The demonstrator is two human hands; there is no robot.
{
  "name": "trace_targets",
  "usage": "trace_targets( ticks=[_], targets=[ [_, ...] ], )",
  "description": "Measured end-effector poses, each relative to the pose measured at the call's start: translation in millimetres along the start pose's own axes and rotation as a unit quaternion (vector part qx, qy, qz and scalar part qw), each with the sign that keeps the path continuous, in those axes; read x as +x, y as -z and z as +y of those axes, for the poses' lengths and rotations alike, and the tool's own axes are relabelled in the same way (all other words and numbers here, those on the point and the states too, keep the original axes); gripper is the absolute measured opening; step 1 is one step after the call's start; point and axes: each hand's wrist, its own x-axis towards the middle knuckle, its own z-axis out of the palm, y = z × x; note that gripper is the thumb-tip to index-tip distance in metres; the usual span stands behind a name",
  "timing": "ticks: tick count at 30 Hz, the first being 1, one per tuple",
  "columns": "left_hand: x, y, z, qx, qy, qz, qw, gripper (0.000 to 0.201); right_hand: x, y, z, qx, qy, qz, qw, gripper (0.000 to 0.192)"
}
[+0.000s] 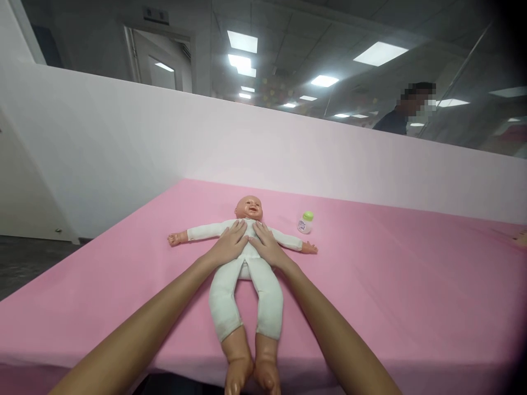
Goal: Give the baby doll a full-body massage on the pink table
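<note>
A baby doll [247,285] in a white bodysuit lies face up on the pink table [391,285], arms spread, feet hanging over the near edge. My left hand [229,242] rests flat on the doll's chest, fingers apart. My right hand [265,244] lies flat beside it on the chest, fingertips almost meeting the left. Neither hand grips anything. A small bottle [305,223] with a green cap stands just right of the doll's head, apart from both hands.
A white partition wall [164,137] runs behind the table. A person [405,112] stands beyond it at the far right. Part of another hand [522,239] shows at the table's right edge. Dark floor [28,263] lies to the left.
</note>
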Motion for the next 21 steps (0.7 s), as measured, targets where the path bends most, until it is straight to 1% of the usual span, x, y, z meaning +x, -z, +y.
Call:
trace_targets(
  ticks=[5,9,11,14,18,21],
  targets=[
    [-2,2.5,7,0.007,-0.015,0.022,1.000,0.063,0,-1,1,0.001,0.009,0.017,1.000,0.079],
    [-8,6.0,15,0.023,-0.046,0.061,0.997,0.052,-6,1,-4,0.005,0.032,0.032,0.999,0.071],
    [-9,5.5,16,0.024,-0.053,0.068,0.996,0.050,-7,1,-4,0.002,0.039,0.039,0.998,0.070],
    [-7,1.7,12,0.018,-0.044,0.057,0.997,0.056,-4,0,3,-0.001,0.039,0.036,0.999,0.072],
    [-2,-3.7,3,0.004,-0.017,0.028,0.999,0.061,3,-4,14,-0.006,0.019,0.017,1.000,0.074],
    [-1,-4.2,2,0.004,-0.011,0.018,1.000,0.062,4,-4,14,-0.014,0.010,0.004,1.000,0.077]
  ],
)
